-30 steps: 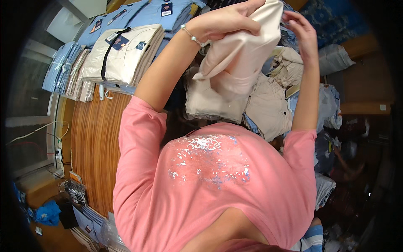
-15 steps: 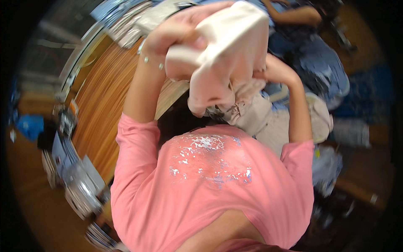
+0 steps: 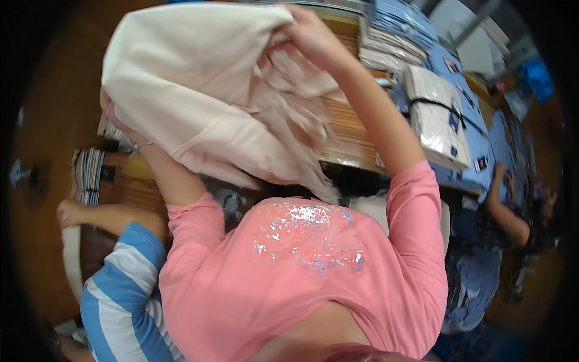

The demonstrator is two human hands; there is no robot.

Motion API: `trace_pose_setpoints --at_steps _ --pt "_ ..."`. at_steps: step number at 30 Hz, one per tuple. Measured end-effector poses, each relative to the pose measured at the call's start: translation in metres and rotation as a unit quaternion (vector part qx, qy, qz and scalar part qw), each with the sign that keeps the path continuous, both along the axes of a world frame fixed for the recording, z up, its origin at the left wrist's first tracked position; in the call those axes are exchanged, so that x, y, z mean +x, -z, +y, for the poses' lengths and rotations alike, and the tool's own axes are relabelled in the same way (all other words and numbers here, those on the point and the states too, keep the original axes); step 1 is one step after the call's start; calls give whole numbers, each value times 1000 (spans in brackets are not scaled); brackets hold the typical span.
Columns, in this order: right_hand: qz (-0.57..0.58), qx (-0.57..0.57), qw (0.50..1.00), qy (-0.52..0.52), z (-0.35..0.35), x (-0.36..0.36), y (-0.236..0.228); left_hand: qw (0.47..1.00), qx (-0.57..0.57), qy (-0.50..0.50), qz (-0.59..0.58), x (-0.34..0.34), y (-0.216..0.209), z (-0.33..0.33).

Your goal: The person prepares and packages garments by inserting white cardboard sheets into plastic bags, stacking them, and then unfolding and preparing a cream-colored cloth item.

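A large cream garment (image 3: 181,78) is spread in the air in front of my chest, its lower part hanging in loose folds. At its upper right corner my right hand (image 3: 310,37) has the edge pinched between closed fingers. By the garment's left edge is my left hand (image 3: 111,111), holding that side. Cloth hides most of its fingers. The garment's exact kind cannot be made out from its folds.
A wooden table (image 3: 350,130) lies beyond the garment. On its right are a strapped stack of cream clothes in clear wrap (image 3: 434,114) and folded blue shirts (image 3: 401,21). A person in blue-and-white stripes (image 3: 123,283) is close on my left; another person (image 3: 506,211) works at far right.
My body has turned left, bringing different parts of the table and another person into view. The bunched garment has been opened out wide, with my hands farther apart.
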State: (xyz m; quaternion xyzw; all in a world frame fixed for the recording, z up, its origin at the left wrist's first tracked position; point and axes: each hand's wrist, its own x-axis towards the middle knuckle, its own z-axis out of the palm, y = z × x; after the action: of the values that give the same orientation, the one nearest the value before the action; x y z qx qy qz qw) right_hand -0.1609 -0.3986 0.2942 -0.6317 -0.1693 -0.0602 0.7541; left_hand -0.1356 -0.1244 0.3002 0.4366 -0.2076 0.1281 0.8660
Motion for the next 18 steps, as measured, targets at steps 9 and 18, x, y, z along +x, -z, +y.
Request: trace_pose_setpoints --at_steps 9,18 --pt "74 -87 985 131 -140 185 53 803 296 479 -197 -11 70 -36" --pt "18 -489 807 332 -106 176 275 728 480 -413 262 246 266 171"
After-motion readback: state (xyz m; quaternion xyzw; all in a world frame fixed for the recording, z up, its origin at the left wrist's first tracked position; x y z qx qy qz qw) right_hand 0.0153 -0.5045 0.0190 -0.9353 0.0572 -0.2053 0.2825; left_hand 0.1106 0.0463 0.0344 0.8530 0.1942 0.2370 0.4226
